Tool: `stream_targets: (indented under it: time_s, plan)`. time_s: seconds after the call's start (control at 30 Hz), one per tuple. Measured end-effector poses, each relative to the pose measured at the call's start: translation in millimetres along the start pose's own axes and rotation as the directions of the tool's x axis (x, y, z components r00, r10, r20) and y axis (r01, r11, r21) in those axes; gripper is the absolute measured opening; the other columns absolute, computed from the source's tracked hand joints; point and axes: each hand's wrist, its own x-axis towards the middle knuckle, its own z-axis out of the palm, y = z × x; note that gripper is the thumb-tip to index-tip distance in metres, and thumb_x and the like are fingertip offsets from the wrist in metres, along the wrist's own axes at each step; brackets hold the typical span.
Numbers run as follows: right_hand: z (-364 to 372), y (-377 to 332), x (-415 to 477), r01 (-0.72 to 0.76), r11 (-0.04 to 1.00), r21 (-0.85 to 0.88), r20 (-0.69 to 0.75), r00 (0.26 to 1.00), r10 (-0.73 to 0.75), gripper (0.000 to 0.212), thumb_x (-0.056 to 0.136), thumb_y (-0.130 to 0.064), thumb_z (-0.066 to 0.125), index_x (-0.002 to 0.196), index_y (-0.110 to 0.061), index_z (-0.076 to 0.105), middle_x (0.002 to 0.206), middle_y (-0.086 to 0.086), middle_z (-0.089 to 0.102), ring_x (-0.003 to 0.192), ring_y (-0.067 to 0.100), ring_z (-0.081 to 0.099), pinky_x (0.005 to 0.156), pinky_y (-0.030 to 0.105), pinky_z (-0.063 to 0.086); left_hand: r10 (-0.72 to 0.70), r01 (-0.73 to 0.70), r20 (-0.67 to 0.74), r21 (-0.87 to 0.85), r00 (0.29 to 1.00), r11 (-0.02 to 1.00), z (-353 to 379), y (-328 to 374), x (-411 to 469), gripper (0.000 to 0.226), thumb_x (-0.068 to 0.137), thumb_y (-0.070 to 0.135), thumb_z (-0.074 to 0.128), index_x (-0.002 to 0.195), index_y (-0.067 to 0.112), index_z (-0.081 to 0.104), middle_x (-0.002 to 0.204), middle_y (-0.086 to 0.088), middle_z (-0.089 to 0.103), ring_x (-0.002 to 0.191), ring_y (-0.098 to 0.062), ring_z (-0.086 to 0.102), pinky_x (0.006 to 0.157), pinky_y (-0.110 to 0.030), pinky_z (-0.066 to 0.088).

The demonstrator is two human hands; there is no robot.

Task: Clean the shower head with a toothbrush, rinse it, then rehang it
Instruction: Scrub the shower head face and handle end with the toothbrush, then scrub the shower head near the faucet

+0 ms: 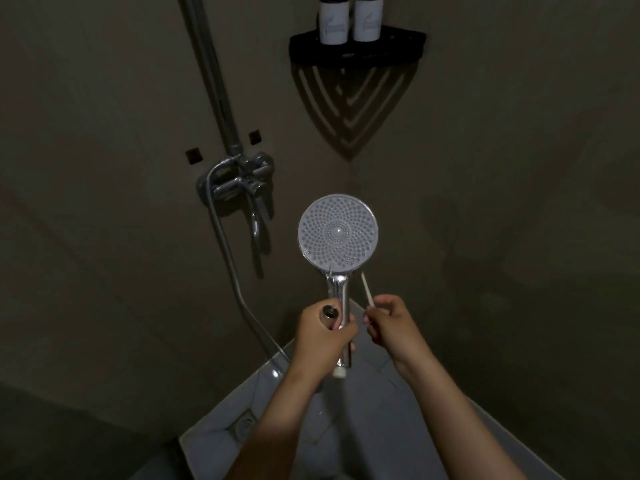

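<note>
1. Shower head (337, 233) held upright at centre frame, round nozzle face turned to the camera, chrome handle running down into the left hand (323, 332).
2. Left hand wrapped around the handle, fingers closed on it, together with the threaded end of the hose (231, 268), which shows as a dark ring beside the thumb; white fitting at the handle's lower end poking out below the fist.
3. Right hand (389, 323) just beside the left, thumb and fingers pinching a thin pale stick (366, 286) that angles up toward the rim of the head without touching it; too slim and dim to confirm as a toothbrush.
4. Behind, on the dark wall, chrome mixer (242, 180) with the hose looping down from it and a riser pipe (207, 71) climbing out of frame.
5. Upper right, black corner shelf (358, 51) carrying two white-labelled bottles (349, 19), its slatted shadow cast on the wall beneath.
6. Below the forearms, pale wet floor (346, 438) wedged between the walls.
</note>
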Motion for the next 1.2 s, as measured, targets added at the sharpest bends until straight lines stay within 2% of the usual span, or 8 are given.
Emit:
stream_targets:
  time_s: [0.17,0.4,0.57,0.7,0.83,1.03,1.13,1.2]
  plan:
    - [33,13,18,-0.111,0.994,-0.012,0.113,0.987,0.112,0.033,0.086,0.007,0.041,0.114,-0.009,0.041,0.059,0.005,0.044,0.044,0.010,0.034,0.044,0.020,0.029,-0.050,0.051,-0.047,0.019,0.998,0.999,-21,-12,4,0.051,0.076,-0.015,0.060,0.042,0.024,0.055,0.042,0.005,0.047,0.049,-0.025,0.054,0.043,-0.020,0.042]
    - [83,9,66,-0.188,0.982,0.023,0.116,0.976,0.184,0.023,0.094,0.004,0.031,0.108,-0.006,0.047,0.060,0.004,0.045,0.030,0.002,0.034,0.038,0.015,0.025,-0.144,0.154,-0.175,0.043,0.974,0.987,-63,-45,38,0.036,0.075,-0.014,0.060,0.053,0.012,0.048,0.046,-0.003,0.048,0.040,-0.016,0.053,0.043,-0.023,0.046]
    - [124,-8,112,-0.168,0.985,0.041,0.061,0.984,0.165,0.024,0.100,-0.004,0.028,0.111,-0.007,0.048,0.064,0.004,0.047,0.046,0.010,0.036,0.047,0.019,0.029,-0.330,0.347,-0.205,0.048,0.921,0.937,-99,-73,78,0.039,0.077,-0.009,0.062,0.051,0.017,0.049,0.041,0.002,0.051,0.038,-0.014,0.053,0.040,-0.022,0.042]
    - [159,-24,157,-0.177,0.977,0.118,-0.010,0.984,0.179,0.024,0.098,-0.004,0.027,0.106,-0.008,0.050,0.066,0.004,0.050,0.052,0.011,0.042,0.042,0.014,0.037,-0.533,0.552,-0.181,0.078,0.827,0.830,-125,-105,111,0.008,0.077,0.002,0.064,0.070,0.003,0.060,0.057,-0.010,0.061,0.050,-0.021,0.061,0.052,-0.032,0.052]
    - [190,-34,197,-0.162,0.948,0.274,-0.064,0.980,0.186,0.022,0.097,-0.002,0.029,0.088,-0.010,0.048,0.070,0.008,0.054,0.045,0.010,0.056,0.038,0.014,0.040,-0.544,0.568,-0.164,0.213,0.823,0.795,-142,-131,124,0.013,0.065,0.019,0.063,0.069,0.007,0.063,0.060,-0.007,0.063,0.059,-0.023,0.063,0.063,-0.040,0.055]
    - [219,-42,224,-0.172,0.843,0.510,-0.037,0.974,0.221,0.024,0.097,0.001,0.026,0.081,-0.009,0.041,0.105,0.024,0.049,0.096,0.036,0.057,0.084,0.037,0.050,-0.563,0.561,-0.101,0.330,0.820,0.759,-155,-154,128,0.018,0.078,0.006,0.065,0.068,0.019,0.056,0.059,0.005,0.056,0.057,-0.016,0.057,0.056,-0.022,0.048]
    - [224,-39,228,-0.162,0.840,0.519,-0.019,0.979,0.201,0.024,0.097,0.003,0.026,0.082,-0.008,0.042,0.113,0.028,0.047,0.115,0.042,0.054,0.088,0.040,0.047,-0.588,0.588,-0.097,0.292,0.803,0.755,-156,-163,134,0.009,0.078,0.003,0.063,0.086,0.004,0.060,0.063,-0.001,0.056,0.052,-0.018,0.055,0.048,-0.023,0.049]
    - [226,-38,231,-0.149,0.818,0.555,0.011,0.985,0.172,0.024,0.096,0.003,0.026,0.082,-0.008,0.041,0.116,0.030,0.048,0.118,0.043,0.053,0.089,0.042,0.048,-0.593,0.604,-0.128,0.253,0.795,0.756,-155,-169,139,0.011,0.074,0.003,0.067,0.075,0.011,0.060,0.064,-0.001,0.060,0.055,-0.021,0.059,0.057,-0.032,0.054]
